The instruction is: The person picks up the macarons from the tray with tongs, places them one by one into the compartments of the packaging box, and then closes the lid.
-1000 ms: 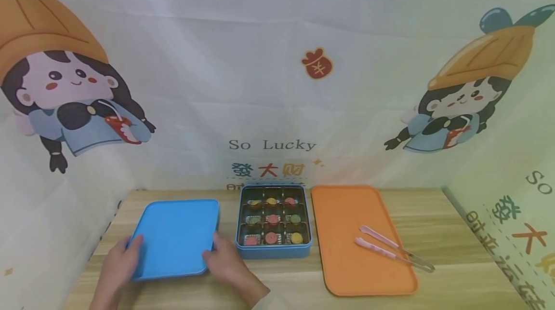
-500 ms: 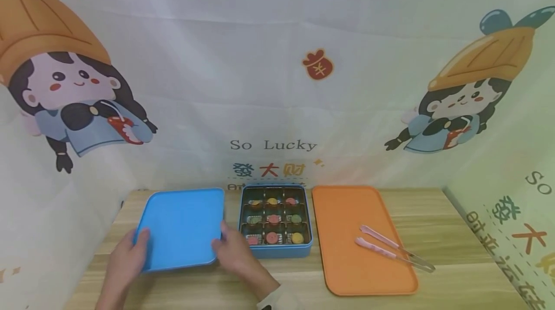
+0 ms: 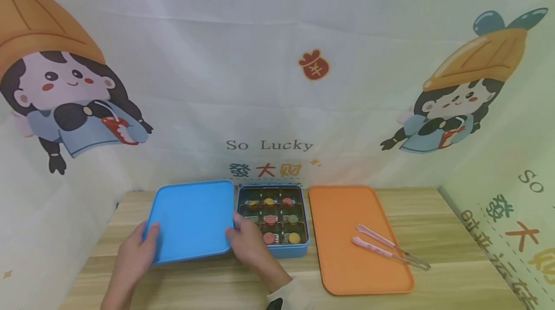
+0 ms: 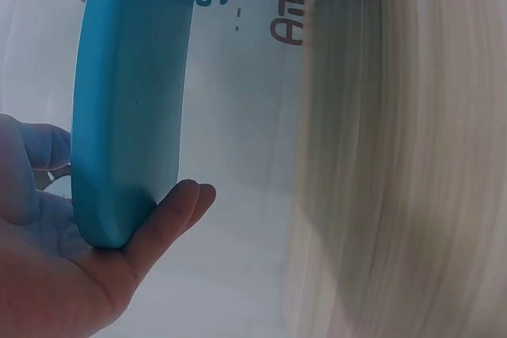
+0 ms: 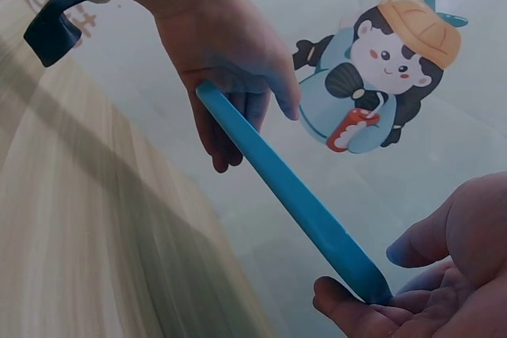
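Note:
A square blue lid (image 3: 192, 221) is held above the table, its rim seen edge-on in both wrist views. My left hand (image 3: 135, 252) grips its left edge, thumb on top and fingers beneath in the left wrist view. My right hand (image 3: 251, 245) grips the right edge near the front corner, thumb on top. Just right of the lid stands an uncovered blue box (image 3: 287, 251) with a dark divided insert. Small round pink, yellow and green pieces, perhaps cookies, sit in its compartments. My right hand hides the box's front left corner.
An orange tray (image 3: 347, 262) lies right of the box. Tongs with pink tips (image 3: 377, 249) rest across its right edge, handle end over the wooden table (image 3: 451, 252). A printed cloth (image 3: 208, 83) hangs behind the table and along its sides.
Both hands have carried the lid to the right and farther back, up toward the box. My right hand now covers part of the box's front left. Tray and tongs have stayed put.

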`<state>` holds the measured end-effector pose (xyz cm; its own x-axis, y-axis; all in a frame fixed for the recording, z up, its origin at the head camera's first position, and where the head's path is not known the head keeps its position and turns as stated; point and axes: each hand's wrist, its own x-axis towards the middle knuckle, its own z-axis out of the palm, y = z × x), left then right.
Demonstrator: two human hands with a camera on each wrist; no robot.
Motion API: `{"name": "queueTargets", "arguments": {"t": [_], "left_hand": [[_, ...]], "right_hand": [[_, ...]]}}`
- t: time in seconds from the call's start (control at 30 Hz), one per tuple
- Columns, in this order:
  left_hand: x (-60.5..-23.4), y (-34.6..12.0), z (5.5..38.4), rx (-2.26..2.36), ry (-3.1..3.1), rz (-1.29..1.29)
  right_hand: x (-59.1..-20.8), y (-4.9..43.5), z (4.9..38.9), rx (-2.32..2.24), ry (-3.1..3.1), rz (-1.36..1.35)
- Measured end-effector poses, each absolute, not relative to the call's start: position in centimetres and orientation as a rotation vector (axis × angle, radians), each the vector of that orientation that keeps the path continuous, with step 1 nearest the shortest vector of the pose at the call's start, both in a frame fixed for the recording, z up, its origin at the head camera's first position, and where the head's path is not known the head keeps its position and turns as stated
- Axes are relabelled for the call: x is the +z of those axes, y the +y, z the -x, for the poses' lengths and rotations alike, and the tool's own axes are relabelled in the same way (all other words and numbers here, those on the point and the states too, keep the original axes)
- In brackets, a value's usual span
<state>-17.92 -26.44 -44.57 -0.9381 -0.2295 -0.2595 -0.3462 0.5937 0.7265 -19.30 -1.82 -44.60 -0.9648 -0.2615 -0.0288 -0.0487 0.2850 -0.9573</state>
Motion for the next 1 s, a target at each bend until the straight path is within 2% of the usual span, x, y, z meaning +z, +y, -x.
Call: {"name": "queueTargets", "arguments": {"t": [1.0], "left_hand": [[-45.1, -22.6, 18.3, 1.346, 2.692, 0.289]], "right_hand": [[-44.9, 2.7, 21.0, -1.929, 2.306, 0.168]]}}
